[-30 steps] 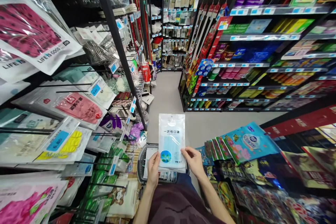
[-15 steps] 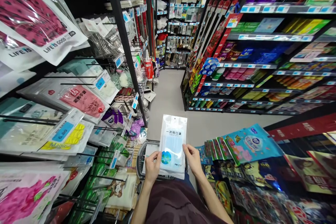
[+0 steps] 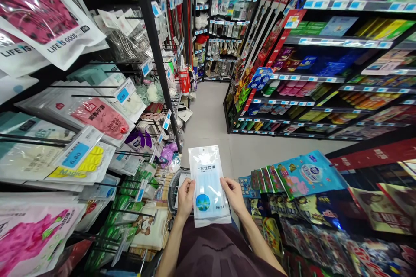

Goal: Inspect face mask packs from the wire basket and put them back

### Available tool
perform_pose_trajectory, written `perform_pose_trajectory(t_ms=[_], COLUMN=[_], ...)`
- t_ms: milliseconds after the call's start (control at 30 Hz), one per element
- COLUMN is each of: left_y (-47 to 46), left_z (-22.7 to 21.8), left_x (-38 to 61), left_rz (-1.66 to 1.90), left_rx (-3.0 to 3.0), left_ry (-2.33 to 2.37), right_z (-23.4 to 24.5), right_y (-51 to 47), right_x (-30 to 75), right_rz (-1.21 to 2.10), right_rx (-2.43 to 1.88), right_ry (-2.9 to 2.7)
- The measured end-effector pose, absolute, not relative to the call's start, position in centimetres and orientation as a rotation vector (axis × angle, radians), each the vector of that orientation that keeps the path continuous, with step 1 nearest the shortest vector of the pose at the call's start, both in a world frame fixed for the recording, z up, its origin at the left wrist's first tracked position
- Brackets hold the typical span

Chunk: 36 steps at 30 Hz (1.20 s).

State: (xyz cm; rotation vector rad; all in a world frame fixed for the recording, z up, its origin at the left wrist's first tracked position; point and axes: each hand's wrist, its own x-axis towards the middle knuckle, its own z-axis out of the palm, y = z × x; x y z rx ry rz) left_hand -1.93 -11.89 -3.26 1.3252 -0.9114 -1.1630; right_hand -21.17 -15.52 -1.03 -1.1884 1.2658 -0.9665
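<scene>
Mask pack [image 3: 208, 184] upright, pinched by left hand [image 3: 185, 197] and right hand [image 3: 233, 194] at its side edges, above basket [image 3: 173, 190].

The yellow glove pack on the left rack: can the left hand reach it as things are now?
Probably not at once: the left hand grips the mask packet together with the right hand. The yellow glove pack hangs unobstructed.

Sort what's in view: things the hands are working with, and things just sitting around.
In hand:
clear plastic pack of pale blue masks
left hand
right hand

Around:
grey wire basket
pink rubber gloves packet
teal wipes packs
</scene>
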Motion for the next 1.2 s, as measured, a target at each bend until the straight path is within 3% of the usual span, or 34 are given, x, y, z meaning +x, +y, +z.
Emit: perform_pose_trajectory(t_ms=[1200], left_y=[-11.2], left_z=[-3.1], left_x=[-1.8], left_rz=[-1.267], left_rx=[1.252], left_ry=[-0.821], right_z=[-1.1], right_y=[-15.1], right_x=[-20.4], right_rz=[-0.965], right_rx=[-1.229], right_ry=[1.264])
